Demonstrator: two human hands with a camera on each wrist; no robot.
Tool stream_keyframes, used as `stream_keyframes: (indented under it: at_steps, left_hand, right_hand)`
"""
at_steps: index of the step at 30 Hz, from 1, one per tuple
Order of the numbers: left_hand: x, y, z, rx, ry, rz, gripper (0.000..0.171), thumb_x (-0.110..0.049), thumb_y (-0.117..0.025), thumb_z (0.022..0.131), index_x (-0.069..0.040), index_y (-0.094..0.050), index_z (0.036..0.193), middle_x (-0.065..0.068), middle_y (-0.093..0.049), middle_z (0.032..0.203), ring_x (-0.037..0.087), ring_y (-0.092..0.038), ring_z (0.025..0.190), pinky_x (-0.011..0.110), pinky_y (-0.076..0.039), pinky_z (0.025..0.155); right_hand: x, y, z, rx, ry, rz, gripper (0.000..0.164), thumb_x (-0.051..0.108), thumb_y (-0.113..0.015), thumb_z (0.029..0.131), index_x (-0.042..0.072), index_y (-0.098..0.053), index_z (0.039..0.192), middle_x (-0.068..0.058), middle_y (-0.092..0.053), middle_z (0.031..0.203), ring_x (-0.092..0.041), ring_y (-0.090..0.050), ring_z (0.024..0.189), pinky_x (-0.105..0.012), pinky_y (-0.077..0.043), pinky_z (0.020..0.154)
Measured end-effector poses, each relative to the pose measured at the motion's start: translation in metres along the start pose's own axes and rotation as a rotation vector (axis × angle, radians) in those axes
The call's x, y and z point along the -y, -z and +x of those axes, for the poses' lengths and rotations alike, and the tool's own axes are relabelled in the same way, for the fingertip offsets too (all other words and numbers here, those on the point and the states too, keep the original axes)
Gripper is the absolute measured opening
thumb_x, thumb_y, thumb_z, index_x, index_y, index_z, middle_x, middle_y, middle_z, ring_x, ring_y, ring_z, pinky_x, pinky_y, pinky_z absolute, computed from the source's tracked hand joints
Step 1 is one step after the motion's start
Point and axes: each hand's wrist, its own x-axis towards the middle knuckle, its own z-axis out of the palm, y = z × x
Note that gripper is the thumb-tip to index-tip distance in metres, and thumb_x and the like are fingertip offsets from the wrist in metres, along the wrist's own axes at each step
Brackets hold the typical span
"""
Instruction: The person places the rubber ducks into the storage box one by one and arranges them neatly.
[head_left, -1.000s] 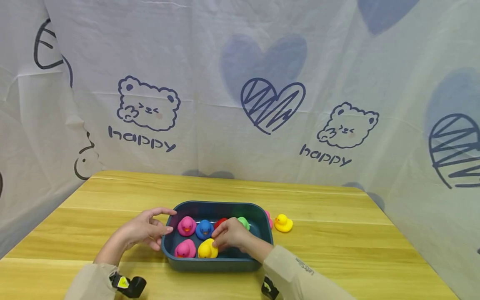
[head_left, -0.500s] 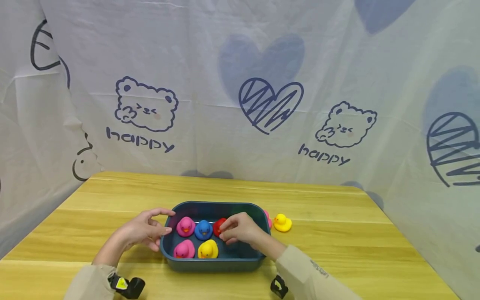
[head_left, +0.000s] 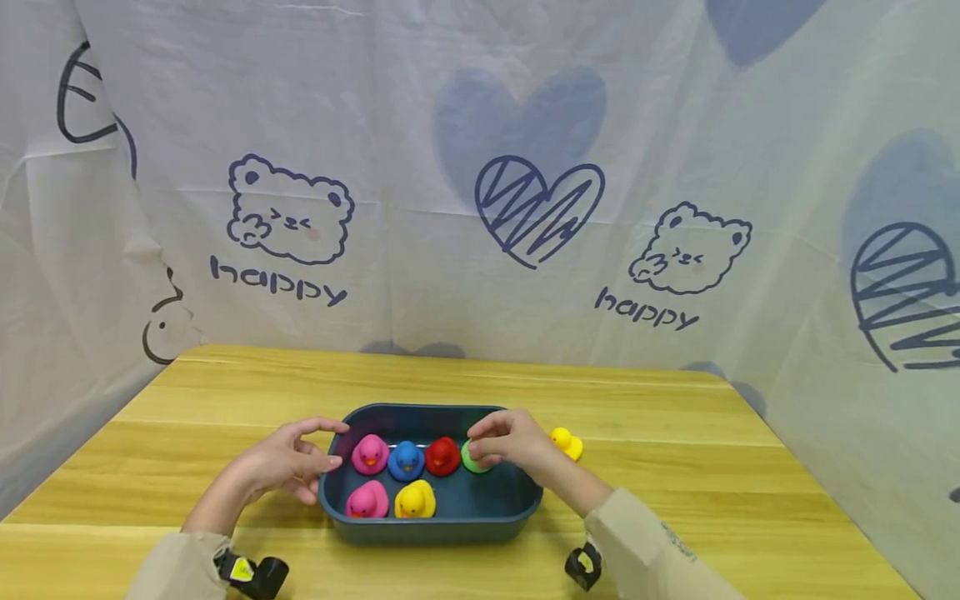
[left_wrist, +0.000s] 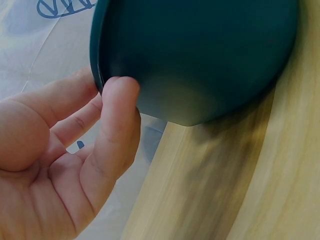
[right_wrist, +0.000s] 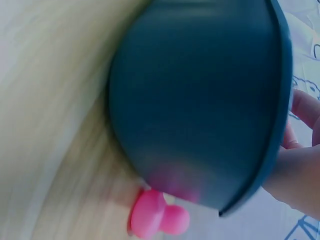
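A dark blue-green box (head_left: 431,531) holds several rubber ducks. Along its back row sit a pink duck (head_left: 370,455), a blue duck (head_left: 406,461), a red duck (head_left: 442,457) and a light green duck (head_left: 475,462). In front are another pink duck (head_left: 367,500) and a yellow duck (head_left: 415,500). My left hand (head_left: 285,458) grips the box's left rim, thumb at the edge and fingers against the outer wall. Inside the box, my right hand (head_left: 517,446) pinches the green duck's upper part between thumb and index finger, which partly hide it.
Outside the box's right end, another pink duck (right_wrist: 156,214) stands on the wooden table (head_left: 675,467). A second yellow duck (head_left: 567,443) sits behind my right wrist. A printed cloth (head_left: 420,275) hangs behind the table.
My right hand has moved rightwards from the yellow duck, past the red one, to the green one. The red duck's face now shows. My left hand keeps its place at the rim.
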Motion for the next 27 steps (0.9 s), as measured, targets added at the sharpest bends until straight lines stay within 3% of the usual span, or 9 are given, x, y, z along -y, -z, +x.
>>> stream_keyframes:
  at_steps: [6,14,21,27]
  left_hand:
    - [0.0,-0.001,0.0,-0.006,0.006,0.005,0.056,-0.012,-0.061,0.085,0.0,-0.032,0.132,0.012,-0.053,0.071,0.013,-0.053,0.048,0.028,-0.052,0.05]
    - [0.0,-0.001,0.001,-0.014,0.019,0.008,0.056,-0.012,-0.061,0.085,-0.001,-0.033,0.132,0.012,-0.053,0.071,0.014,-0.053,0.048,0.028,-0.052,0.051]
    - [0.001,-0.001,0.001,-0.012,0.015,0.009,0.056,-0.013,-0.061,0.085,0.0,-0.033,0.132,0.012,-0.054,0.071,0.014,-0.054,0.048,0.028,-0.052,0.051]
    - [0.002,0.0,0.001,-0.009,0.008,0.008,0.056,-0.012,-0.061,0.085,0.0,-0.032,0.132,0.013,-0.054,0.072,0.014,-0.054,0.048,0.028,-0.052,0.051]
  right_hand:
    - [0.001,0.016,-0.006,-0.023,0.018,0.039,0.024,-0.003,-0.059,0.082,-0.018,-0.053,0.099,-0.012,-0.062,0.081,-0.022,-0.061,0.075,-0.04,-0.052,0.073]
    - [-0.002,0.033,-0.011,-0.083,0.015,0.048,0.023,0.0,-0.06,0.082,-0.014,-0.055,0.099,-0.01,-0.062,0.082,-0.021,-0.062,0.075,-0.034,-0.053,0.07]
    - [-0.004,0.049,-0.015,-0.128,0.031,0.049,0.027,-0.001,-0.06,0.082,-0.019,-0.052,0.101,-0.012,-0.063,0.084,-0.018,-0.062,0.074,-0.031,-0.053,0.069]
    - [-0.009,0.064,-0.018,-0.176,0.027,0.085,0.017,-0.003,-0.058,0.083,-0.012,-0.056,0.096,-0.013,-0.062,0.086,-0.02,-0.062,0.075,-0.038,-0.051,0.075]
